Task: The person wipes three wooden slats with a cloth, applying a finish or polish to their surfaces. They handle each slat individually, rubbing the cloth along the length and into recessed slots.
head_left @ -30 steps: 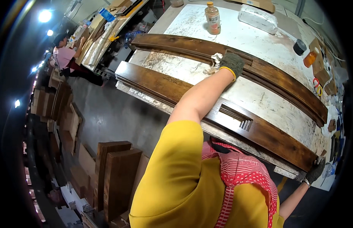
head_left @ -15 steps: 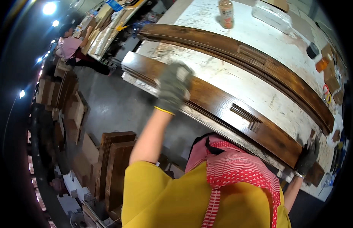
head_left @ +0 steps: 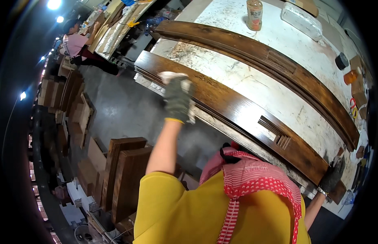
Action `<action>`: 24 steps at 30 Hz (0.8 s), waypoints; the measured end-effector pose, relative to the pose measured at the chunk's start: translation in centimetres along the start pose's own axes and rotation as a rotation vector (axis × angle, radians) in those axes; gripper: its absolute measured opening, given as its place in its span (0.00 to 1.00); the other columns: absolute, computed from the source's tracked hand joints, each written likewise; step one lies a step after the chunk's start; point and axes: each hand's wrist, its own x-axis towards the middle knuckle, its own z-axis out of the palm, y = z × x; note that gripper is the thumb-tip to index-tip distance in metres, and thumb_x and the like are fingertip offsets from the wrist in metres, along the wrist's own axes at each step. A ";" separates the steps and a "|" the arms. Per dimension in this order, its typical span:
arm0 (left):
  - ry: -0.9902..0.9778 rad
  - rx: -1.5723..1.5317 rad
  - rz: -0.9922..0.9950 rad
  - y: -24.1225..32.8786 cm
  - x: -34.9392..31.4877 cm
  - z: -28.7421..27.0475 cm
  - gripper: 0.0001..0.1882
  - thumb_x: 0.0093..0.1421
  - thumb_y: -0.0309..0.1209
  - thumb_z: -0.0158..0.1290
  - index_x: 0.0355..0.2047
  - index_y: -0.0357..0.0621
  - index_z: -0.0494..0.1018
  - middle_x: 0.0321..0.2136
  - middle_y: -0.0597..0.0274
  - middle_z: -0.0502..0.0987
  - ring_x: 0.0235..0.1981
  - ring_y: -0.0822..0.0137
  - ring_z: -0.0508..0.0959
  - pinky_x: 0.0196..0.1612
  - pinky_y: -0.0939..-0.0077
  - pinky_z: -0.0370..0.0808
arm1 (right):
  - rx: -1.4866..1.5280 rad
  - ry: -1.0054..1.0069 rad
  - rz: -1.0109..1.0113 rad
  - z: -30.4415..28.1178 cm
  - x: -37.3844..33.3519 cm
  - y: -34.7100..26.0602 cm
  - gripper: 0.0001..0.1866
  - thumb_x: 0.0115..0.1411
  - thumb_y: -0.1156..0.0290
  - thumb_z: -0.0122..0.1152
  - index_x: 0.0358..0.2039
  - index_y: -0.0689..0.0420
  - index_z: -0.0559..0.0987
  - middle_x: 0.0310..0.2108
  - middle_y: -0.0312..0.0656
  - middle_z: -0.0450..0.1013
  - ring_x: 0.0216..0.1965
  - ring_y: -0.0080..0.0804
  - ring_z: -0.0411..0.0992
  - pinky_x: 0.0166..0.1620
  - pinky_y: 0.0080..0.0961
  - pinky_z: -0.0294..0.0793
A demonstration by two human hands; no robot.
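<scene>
A stack of long, dark brown wooden boards (head_left: 225,95) lies along the near edge of a white, stained worktable (head_left: 246,83). Its top board has a rectangular slot toward the right, through which the layers beneath show. My left hand (head_left: 178,97), in a dark green-grey glove with a yellow cuff, is closed on a whitish cloth (head_left: 172,75) at the near edge of the stack's left part. The hand is slightly blurred. At the right end, my dark-gloved right hand (head_left: 333,177) grips the board across its width; its fingertips are partly hidden.
Beyond the stack lies a second set of long brown boards (head_left: 254,51). Farther back are a bottle (head_left: 254,15) and a clear-wrapped package (head_left: 301,21). A black roll (head_left: 342,61) and scissors (head_left: 353,109) lie at right. Wooden panels (head_left: 130,183) stand lower left; another person (head_left: 77,44) works upper left.
My left hand has moved left with the cloth, toward the near edge of the boards. My right hand stays at the right end. The whole view has shifted slightly.
</scene>
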 end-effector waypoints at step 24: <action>-0.713 0.092 0.940 24.2 16.6 17.6 0.19 0.58 0.42 0.62 0.42 0.43 0.76 0.42 0.44 0.79 0.40 0.41 0.80 0.42 0.49 0.77 | 1.022 0.089 0.644 -2.1 1.8 -8.7 0.20 0.65 0.64 0.64 0.52 0.63 0.77 0.43 0.39 0.76 0.39 0.25 0.75 0.43 0.24 0.79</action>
